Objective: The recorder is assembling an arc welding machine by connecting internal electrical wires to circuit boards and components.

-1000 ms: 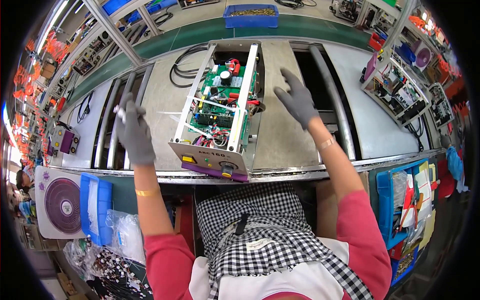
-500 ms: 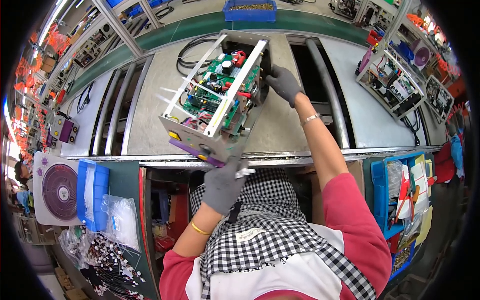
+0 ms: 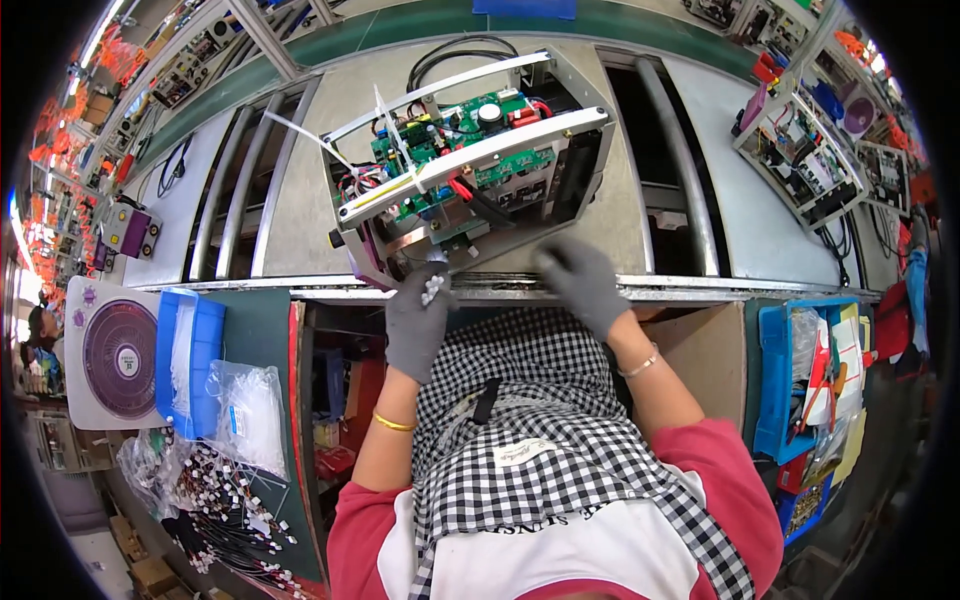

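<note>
Electronics unit: from where I stand, the open-frame electronics unit (image 3: 480, 160) is boxy, sitting on the plate in front of the person, near the bench edge at its closest corner.
Heading: turned askew; its long axis climbs from near left to far right, the purple-trimmed front panel (image 3: 372, 262) facing left and slightly toward the person.
Insides: smooth pale metal rails over a bumpy green circuit board (image 3: 518, 166), with thin, stiff white cable ties (image 3: 396, 125) poking up.
Left glove: grey knit fabric; the left hand (image 3: 417, 318) is closed on small glossy white pieces (image 3: 432, 291), right by the unit's near front corner.
Right glove: the right hand (image 3: 585, 284) is blurred, fingers bent, near the unit's near side; I can't tell its grip.
Bench: a dull, scuffed metal plate (image 3: 300, 225) with round steel rollers (image 3: 232, 190) alongside.
Cable: black, rubbery, looped behind the unit (image 3: 440, 55).
</note>
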Motion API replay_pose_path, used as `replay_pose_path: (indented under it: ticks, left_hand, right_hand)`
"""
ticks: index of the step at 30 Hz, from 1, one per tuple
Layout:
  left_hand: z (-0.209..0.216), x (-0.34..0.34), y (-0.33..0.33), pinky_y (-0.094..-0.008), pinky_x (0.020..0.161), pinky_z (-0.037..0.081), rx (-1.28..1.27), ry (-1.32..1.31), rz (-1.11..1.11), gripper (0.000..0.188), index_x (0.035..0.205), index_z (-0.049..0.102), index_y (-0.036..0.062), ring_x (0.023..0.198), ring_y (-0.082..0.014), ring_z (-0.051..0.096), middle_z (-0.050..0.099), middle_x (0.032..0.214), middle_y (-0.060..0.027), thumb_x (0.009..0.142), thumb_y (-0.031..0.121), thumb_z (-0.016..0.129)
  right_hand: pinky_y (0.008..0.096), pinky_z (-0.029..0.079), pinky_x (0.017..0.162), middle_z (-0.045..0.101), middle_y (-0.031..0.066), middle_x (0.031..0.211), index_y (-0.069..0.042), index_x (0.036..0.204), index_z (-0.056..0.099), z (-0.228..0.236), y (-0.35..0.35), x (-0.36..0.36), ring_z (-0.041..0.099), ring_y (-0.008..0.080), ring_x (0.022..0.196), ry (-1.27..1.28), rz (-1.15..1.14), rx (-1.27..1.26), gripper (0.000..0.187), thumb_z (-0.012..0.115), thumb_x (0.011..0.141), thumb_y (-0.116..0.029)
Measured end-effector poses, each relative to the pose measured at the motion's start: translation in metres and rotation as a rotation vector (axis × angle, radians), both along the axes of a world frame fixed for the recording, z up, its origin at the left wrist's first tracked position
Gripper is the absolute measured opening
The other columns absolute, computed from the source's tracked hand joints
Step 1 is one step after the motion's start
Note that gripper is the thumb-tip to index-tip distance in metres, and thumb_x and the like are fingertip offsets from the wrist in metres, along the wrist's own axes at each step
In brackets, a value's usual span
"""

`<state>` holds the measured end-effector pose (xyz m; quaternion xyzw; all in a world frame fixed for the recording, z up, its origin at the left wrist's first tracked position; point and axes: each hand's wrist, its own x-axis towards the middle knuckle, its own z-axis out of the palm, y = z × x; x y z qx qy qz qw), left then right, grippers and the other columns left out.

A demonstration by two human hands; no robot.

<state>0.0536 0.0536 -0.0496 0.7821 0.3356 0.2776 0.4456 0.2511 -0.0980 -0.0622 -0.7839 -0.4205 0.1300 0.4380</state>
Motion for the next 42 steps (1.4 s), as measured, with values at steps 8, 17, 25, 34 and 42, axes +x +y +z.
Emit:
replay_pose_path:
  ticks: [8, 17, 25, 34, 42]
  left_hand:
    - [-0.024, 0.009, 0.008, -0.0282, 0.058, 0.046, -0.094, -0.051, -0.052, 0.028, 0.111, 0.065, -0.0018, 0.061, -0.0116, 0.059, 0.064, 0.066, -0.006, 0.098, 0.021, 0.056]
    - [-0.028, 0.023, 0.023, -0.0323, 0.047, 0.042, -0.375, -0.034, -0.002, 0.024, 0.091, 0.06, 0.003, 0.047, -0.0192, 0.054, 0.059, 0.06, -0.0065, 0.095, 0.027, 0.058]
    - [-0.022, 0.031, 0.028, -0.0268, 0.033, 0.027, -0.994, -0.309, 0.034, 0.018, 0.089, 0.055, 0.0116, 0.036, -0.0107, 0.037, 0.046, 0.055, 0.0011, 0.095, 0.028, 0.06]
    - [-0.012, 0.031, 0.024, -0.0336, 0.053, 0.044, -0.223, 0.024, 0.029, 0.027, 0.091, 0.065, 0.0008, 0.057, -0.0153, 0.056, 0.062, 0.068, -0.0042, 0.092, 0.028, 0.065]
    - [-0.038, 0.039, 0.024, -0.046, 0.068, 0.049, 0.347, 0.076, 0.271, 0.025, 0.094, 0.065, -0.0027, 0.076, -0.0418, 0.064, 0.066, 0.081, -0.0251, 0.087, 0.022, 0.065]
  right_hand:
    - [0.0472, 0.052, 0.075, 0.07, 0.0206, 0.092, -0.006, 0.103, 0.071, -0.009, 0.074, -0.03, 0.066, 0.0392, 0.088, -0.03, 0.147, -0.151, 0.04, 0.06, 0.092, -0.043]
    - [0.043, 0.052, 0.069, 0.069, 0.0209, 0.085, -0.002, 0.095, 0.07, -0.02, 0.089, -0.034, 0.066, 0.0382, 0.077, 0.357, 0.248, 0.068, 0.042, 0.061, 0.09, -0.042]
    - [0.041, 0.052, 0.074, 0.069, 0.0196, 0.091, -0.003, 0.106, 0.069, -0.024, 0.077, -0.025, 0.067, 0.034, 0.084, 0.087, 0.348, 0.147, 0.033, 0.06, 0.094, -0.032]
    - [0.0448, 0.051, 0.071, 0.069, 0.0154, 0.09, -0.011, 0.105, 0.07, -0.014, 0.045, -0.002, 0.066, 0.0364, 0.086, -0.017, 0.16, 0.084, 0.028, 0.058, 0.095, -0.033]
    - [0.0442, 0.052, 0.07, 0.069, 0.0146, 0.089, -0.01, 0.101, 0.07, -0.032, 0.045, 0.011, 0.066, 0.0363, 0.083, -0.045, 0.055, 0.197, 0.025, 0.059, 0.095, -0.032]
